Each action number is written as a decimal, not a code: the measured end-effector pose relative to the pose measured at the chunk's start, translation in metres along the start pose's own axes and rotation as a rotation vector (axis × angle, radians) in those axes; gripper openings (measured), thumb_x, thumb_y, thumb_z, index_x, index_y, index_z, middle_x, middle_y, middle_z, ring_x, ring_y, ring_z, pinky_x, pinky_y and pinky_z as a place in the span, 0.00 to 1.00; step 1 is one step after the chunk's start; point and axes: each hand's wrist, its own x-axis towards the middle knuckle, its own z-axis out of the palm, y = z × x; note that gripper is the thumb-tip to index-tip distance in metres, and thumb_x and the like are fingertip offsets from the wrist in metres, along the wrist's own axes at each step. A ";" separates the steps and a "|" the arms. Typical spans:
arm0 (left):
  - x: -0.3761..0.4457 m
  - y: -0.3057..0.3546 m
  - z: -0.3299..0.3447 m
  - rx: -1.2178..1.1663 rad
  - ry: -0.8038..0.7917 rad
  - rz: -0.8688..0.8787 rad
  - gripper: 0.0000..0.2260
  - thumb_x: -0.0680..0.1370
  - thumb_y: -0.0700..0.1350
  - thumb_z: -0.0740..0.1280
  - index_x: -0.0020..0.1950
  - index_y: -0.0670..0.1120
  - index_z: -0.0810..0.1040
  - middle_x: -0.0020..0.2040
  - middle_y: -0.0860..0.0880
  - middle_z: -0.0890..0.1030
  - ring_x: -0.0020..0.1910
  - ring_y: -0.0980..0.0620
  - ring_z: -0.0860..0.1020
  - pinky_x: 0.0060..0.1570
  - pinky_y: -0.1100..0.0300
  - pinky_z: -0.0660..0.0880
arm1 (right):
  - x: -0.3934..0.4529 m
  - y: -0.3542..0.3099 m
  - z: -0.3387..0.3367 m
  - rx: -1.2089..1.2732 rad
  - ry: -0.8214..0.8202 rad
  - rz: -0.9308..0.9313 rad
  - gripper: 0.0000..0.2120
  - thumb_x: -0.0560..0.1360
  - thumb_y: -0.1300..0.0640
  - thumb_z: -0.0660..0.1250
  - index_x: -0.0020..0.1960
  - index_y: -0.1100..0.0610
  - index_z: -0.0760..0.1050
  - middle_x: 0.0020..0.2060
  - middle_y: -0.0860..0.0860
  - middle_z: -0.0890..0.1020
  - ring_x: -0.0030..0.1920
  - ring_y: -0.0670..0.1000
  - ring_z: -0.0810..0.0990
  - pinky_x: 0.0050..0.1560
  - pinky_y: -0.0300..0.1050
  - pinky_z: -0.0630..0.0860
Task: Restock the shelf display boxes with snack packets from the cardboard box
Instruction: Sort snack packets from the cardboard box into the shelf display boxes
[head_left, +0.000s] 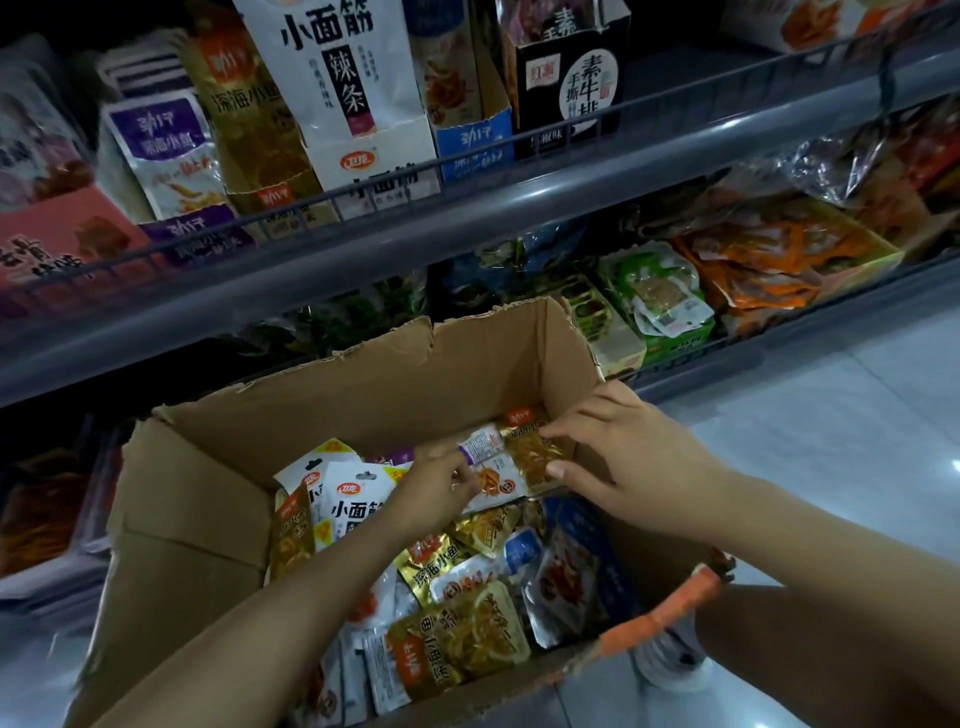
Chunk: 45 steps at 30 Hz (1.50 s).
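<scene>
Here, in the head view, both hands work inside the open cardboard box (218, 519) below the shelf rail (467, 228): the left hand (441, 483) pinches a small white packet (488, 470), and the right hand (618, 457) grips a gold packet (535, 447) by fingertips and thumb. Both packets lie roughly flat, long axes running left to right, near the box's far right corner. Loose packets (467, 597) fill the floor; the torn rim stands clear above.

Open, torn-edged cardboard box (218, 499) holds jumbled gold, white and blue snack packets (457, 587) below stocked display boxes (363, 156).
</scene>
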 end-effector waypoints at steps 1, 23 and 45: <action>0.001 0.000 0.000 -0.008 -0.005 0.012 0.07 0.77 0.48 0.69 0.41 0.51 0.74 0.53 0.52 0.72 0.59 0.49 0.70 0.51 0.61 0.66 | 0.000 0.000 -0.001 -0.007 -0.002 -0.005 0.22 0.79 0.40 0.57 0.68 0.49 0.72 0.58 0.46 0.78 0.61 0.46 0.63 0.59 0.43 0.68; 0.015 0.018 -0.033 -0.057 -0.296 -0.272 0.22 0.67 0.46 0.80 0.50 0.48 0.69 0.50 0.51 0.75 0.49 0.48 0.78 0.49 0.53 0.77 | 0.000 0.000 -0.002 -0.012 -0.003 -0.017 0.21 0.79 0.42 0.58 0.68 0.49 0.71 0.59 0.47 0.77 0.63 0.47 0.64 0.61 0.40 0.63; -0.026 0.043 -0.108 -0.169 -0.072 -0.185 0.10 0.69 0.40 0.77 0.44 0.49 0.79 0.44 0.53 0.82 0.43 0.55 0.81 0.40 0.60 0.79 | -0.001 -0.002 -0.009 -0.016 0.012 0.033 0.22 0.80 0.42 0.56 0.72 0.46 0.66 0.65 0.46 0.73 0.68 0.48 0.65 0.67 0.45 0.57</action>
